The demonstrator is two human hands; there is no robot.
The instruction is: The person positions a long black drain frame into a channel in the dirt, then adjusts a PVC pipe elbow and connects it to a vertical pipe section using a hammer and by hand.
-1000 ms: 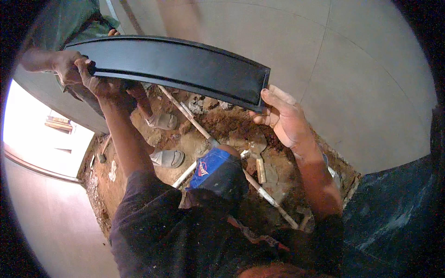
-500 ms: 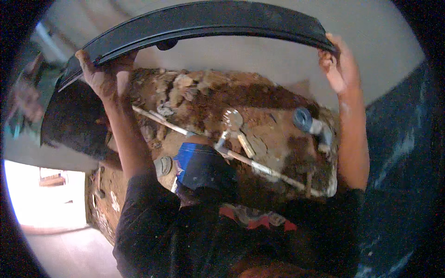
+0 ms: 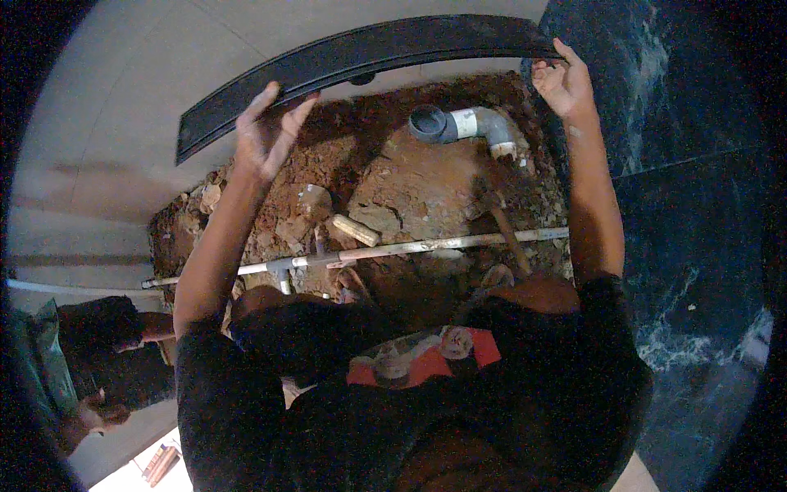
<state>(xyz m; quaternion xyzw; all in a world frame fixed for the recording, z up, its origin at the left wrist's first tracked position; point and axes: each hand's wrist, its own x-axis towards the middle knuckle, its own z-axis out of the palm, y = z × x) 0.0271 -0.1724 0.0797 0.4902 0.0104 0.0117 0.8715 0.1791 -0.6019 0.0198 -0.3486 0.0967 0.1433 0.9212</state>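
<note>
I hold up a long black drain channel (image 3: 393, 51) in front of me, over a dug-out trench. A short round stub (image 3: 361, 79) shows on its underside. My left hand (image 3: 266, 135) grips its near edge, some way in from the left end, with the thumb up against it. At the right end, my right hand (image 3: 566, 86) pinches the channel's corner between thumb and fingers. Below it in the trench lies a grey pipe elbow (image 3: 492, 127), whose open round socket (image 3: 428, 123) is on the left.
A long white pipe (image 3: 443, 244) with a grey tee crosses the trench (image 3: 393, 184). A trowel (image 3: 316, 201), a light-coloured handle (image 3: 357, 230) and a wooden-handled tool (image 3: 508, 234) lie in the dirt. Dark marbled slabs (image 3: 689, 213) stand right. Another person (image 3: 98, 336) is at left.
My view has turned, so the trench and pipes lie at a different angle. Both hands still hold the channel; my left hand now grips it farther from its left end.
</note>
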